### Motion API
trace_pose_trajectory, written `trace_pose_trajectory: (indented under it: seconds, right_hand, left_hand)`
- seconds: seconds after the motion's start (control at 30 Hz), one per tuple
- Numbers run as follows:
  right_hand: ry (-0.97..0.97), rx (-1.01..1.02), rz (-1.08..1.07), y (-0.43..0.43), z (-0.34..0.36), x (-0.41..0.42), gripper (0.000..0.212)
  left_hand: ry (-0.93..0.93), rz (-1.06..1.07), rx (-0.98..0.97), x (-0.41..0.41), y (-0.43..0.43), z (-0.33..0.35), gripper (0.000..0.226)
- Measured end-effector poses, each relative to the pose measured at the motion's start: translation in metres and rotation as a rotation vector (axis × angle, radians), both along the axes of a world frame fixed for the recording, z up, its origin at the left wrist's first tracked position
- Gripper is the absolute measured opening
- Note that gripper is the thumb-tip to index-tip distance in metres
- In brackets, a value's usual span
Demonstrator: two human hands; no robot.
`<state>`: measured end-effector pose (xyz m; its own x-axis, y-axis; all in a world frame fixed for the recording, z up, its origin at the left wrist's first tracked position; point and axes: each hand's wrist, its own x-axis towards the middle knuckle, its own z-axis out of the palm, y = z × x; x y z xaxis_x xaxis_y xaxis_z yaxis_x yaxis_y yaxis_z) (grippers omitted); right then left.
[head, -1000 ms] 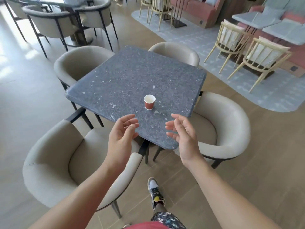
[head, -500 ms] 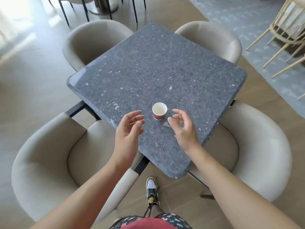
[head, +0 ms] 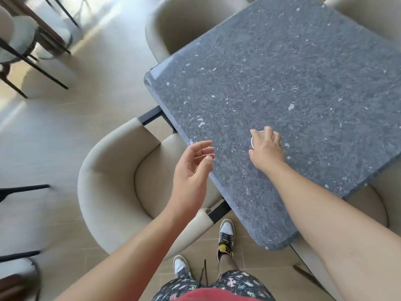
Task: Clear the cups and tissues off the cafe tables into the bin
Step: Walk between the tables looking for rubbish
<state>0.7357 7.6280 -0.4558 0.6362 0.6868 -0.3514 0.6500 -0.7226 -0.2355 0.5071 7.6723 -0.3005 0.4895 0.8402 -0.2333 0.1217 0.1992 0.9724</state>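
Note:
A small paper cup (head: 257,136) stands on the dark speckled stone table (head: 282,72), near its front-left side. Only a piece of its white rim shows. My right hand (head: 265,148) covers it from above, with fingers and thumb curled round it. My left hand (head: 193,168) hovers open, palm turned right, over the table's left edge and holds nothing. No tissue and no bin are in view.
Beige padded armchairs ring the table: one at the near left (head: 117,181), one at the far side (head: 184,25), one at the right (head: 368,205). Dark metal legs of other furniture (head: 32,68) stand at the far left. My feet (head: 225,237) are on the tiled floor.
My right hand has moved forward and closed round the cup, which stood free half a second ago. I have come closer to the table, and my view has tilted further down.

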Motion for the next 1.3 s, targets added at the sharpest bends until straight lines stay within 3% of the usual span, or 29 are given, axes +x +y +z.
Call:
trace_pose_trajectory:
  seconds: [0.2, 0.43, 0.57, 0.9, 1.13, 1.3]
  right_hand:
    - [0.062, 0.211, 0.029, 0.006, 0.023, -0.017, 0.067]
    - [0.186, 0.738, -0.071, -0.037, 0.109, -0.059, 0.071]
    - [0.195, 0.901, -0.035, -0.041, 0.132, -0.083, 0.073]
    - [0.489, 0.936, 0.413, 0.041, 0.157, -0.242, 0.070]
    - [0.793, 0.883, 0.765, 0.074, 0.181, -0.437, 0.085]
    - [0.865, 0.813, 0.971, 0.057, 0.197, -0.597, 0.086]
  left_hand:
    - [0.010, 0.041, 0.038, -0.013, 0.011, 0.004, 0.029]
    - [-0.058, 0.067, 0.078, -0.034, 0.015, 0.019, 0.027]
    - [-0.059, 0.108, 0.084, -0.053, 0.009, 0.021, 0.028]
    - [-0.048, 0.552, 0.116, -0.199, 0.004, 0.037, 0.029]
    - [-0.062, 0.987, 0.179, -0.372, -0.040, 0.058, 0.031]
    - [-0.078, 1.261, 0.223, -0.516, -0.102, 0.064, 0.023]
